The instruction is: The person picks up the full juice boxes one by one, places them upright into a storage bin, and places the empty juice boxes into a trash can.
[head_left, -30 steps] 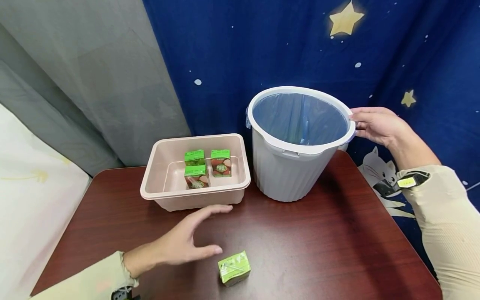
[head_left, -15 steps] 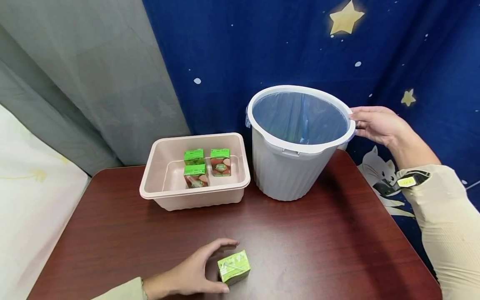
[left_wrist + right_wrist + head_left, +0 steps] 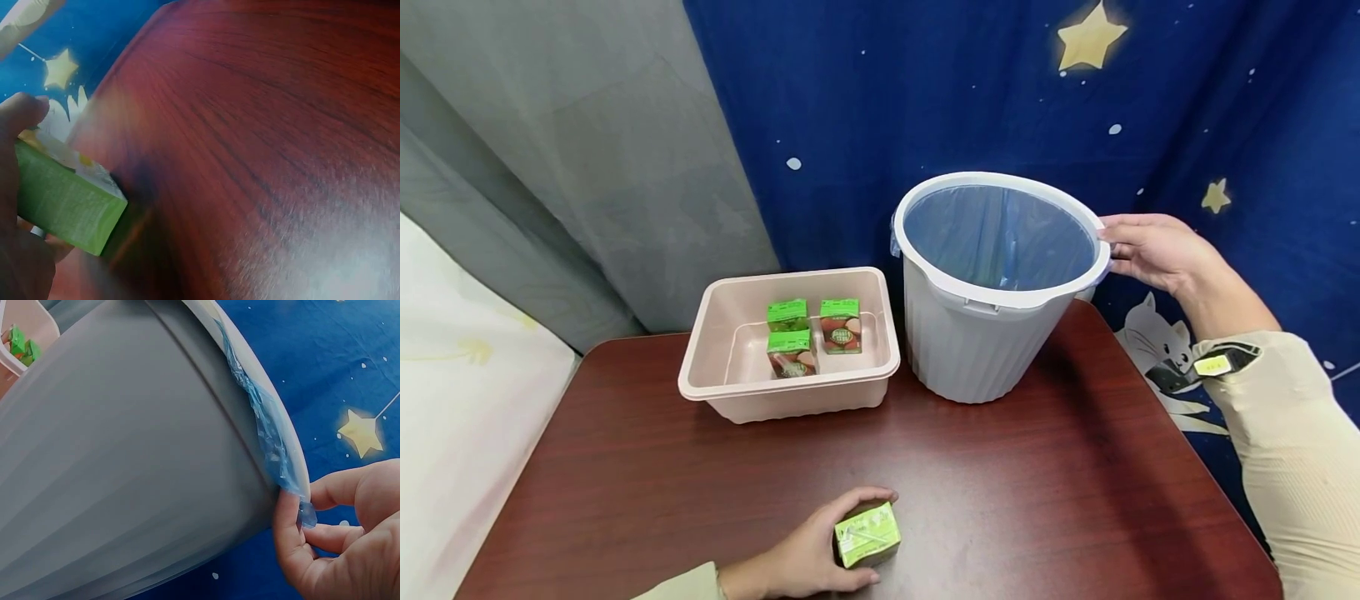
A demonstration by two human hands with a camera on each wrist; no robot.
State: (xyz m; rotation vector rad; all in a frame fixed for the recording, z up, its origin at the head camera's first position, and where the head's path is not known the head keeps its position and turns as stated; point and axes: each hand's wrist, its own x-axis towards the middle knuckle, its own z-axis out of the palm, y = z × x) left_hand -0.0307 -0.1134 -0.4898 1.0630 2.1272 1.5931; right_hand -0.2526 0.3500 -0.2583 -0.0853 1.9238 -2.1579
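On the near part of the table sits a small green juice box point(image 3: 868, 535) with a straw across its top. My left hand point(image 3: 808, 550) is curled round it, fingers on the far side and thumb on the near side. The left wrist view shows the same juice box point(image 3: 69, 197) between thumb and fingers. At the right, my right hand point(image 3: 1157, 250) pinches the rim of a light grey trash can point(image 3: 985, 350) lined with a clear bluish bag point(image 3: 992, 233). In the right wrist view, fingers and thumb of the right hand point(image 3: 344, 531) grip the rim where the bag folds over.
Left of the trash can stands a pale pink plastic bin point(image 3: 790, 400) with 3 small juice boxes point(image 3: 841, 325) inside, green-topped with red fronts. All stand on a dark red-brown table point(image 3: 1000, 475). Grey and blue star-patterned curtains point(image 3: 835, 108) hang behind.
My left hand has moved toward the near edge and right, from beside the green juice box to round it. The right hand stays on the trash can's rim.
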